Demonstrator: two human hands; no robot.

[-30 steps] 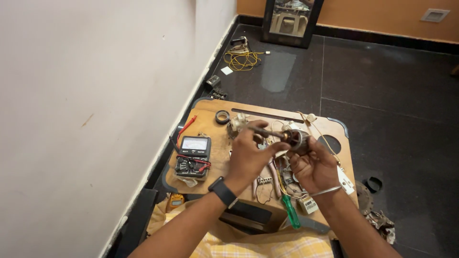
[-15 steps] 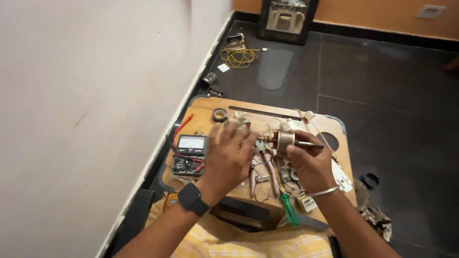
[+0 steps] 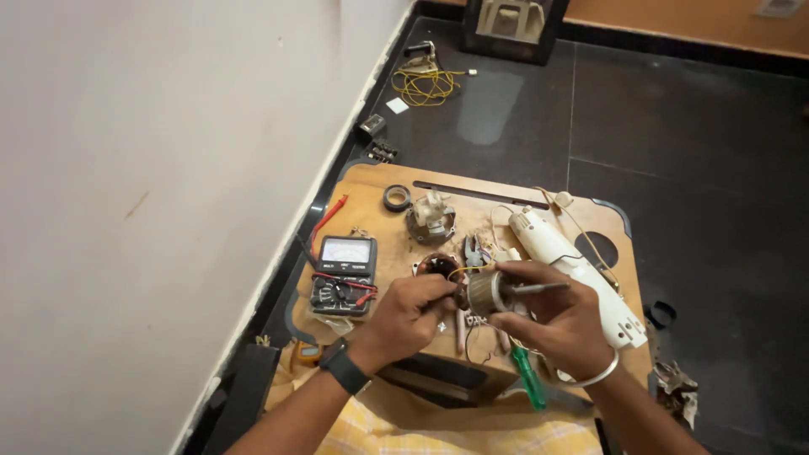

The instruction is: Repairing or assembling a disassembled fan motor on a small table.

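Note:
My right hand (image 3: 552,324) grips a small motor rotor (image 3: 489,292), a copper-wound cylinder with a metal shaft sticking out to the right. Fingers of my left hand (image 3: 410,313), which wears a black wristwatch, pinch the rotor's left end, where a thin yellow wire loops off. Both hands hover over a small wooden lap table (image 3: 371,190). Just behind the hands lie a round stator piece (image 3: 438,265) and pliers (image 3: 474,250).
On the table: a black multimeter (image 3: 344,274) with red leads, a roll of black tape (image 3: 396,198), a grey motor part (image 3: 431,216), a white appliance housing (image 3: 573,270), a green-handled screwdriver (image 3: 529,379). White wall at left; yellow wire (image 3: 425,84) on the dark floor.
My left hand has come back from over the table's middle to the rotor's left end. The rotor has dropped lower and nearer to me in my right hand.

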